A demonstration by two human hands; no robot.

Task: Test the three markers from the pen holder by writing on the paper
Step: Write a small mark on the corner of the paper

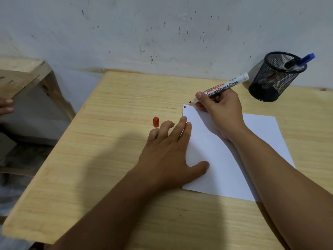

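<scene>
A white sheet of paper (252,141) lies on the wooden table (108,159). My right hand (221,112) grips an uncapped red board marker (227,85), its red tip at the paper's far left corner, beside a small dark mark there. My left hand (167,152) lies flat with straight fingers, pressing the paper's left edge. The marker's red cap (156,121) stands on the table just beyond my left fingertips. A black mesh pen holder (273,76) at the back right holds a blue-capped marker (306,59) and a black-capped marker (291,63).
A stained white wall rises right behind the table. A wooden frame (27,78) stands to the left, off the table, with another person's fingers (6,105) at the left edge of view. The table's left edge runs diagonally toward me.
</scene>
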